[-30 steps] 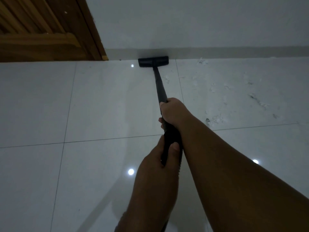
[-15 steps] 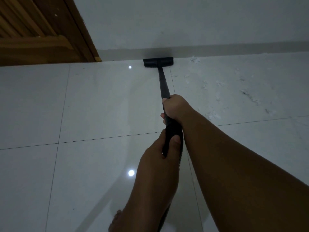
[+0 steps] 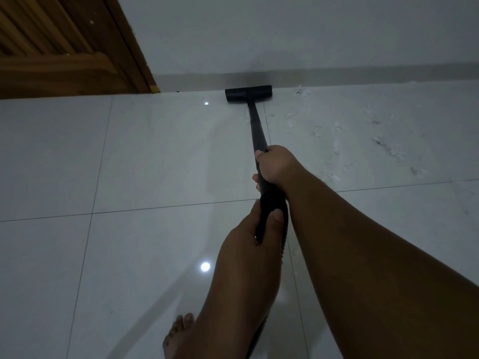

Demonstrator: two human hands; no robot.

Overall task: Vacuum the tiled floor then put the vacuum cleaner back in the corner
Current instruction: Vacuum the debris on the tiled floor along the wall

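A black vacuum wand [image 3: 257, 129] runs from my hands to a flat black floor head [image 3: 248, 93], which rests on the glossy white tiled floor [image 3: 155, 156] against the baseboard. My right hand [image 3: 276, 165] grips the wand higher up. Lower down, my left hand [image 3: 250, 235] is closed around the thicker black handle, thumb on top. A ribbed hose drops away behind my arms, mostly hidden. White dust and scraps [image 3: 337, 136] lie scattered on the tiles to the right of the head.
A wooden louvred door [image 3: 59, 47] and its frame stand at the far left. A pale wall [image 3: 285, 32] with a grey baseboard [image 3: 363, 73] bounds the floor ahead. My bare foot [image 3: 178, 338] shows at the bottom edge.
The floor head has shifted slightly right along the baseboard. My view has moved a little, and my bare foot has come into view at the bottom.
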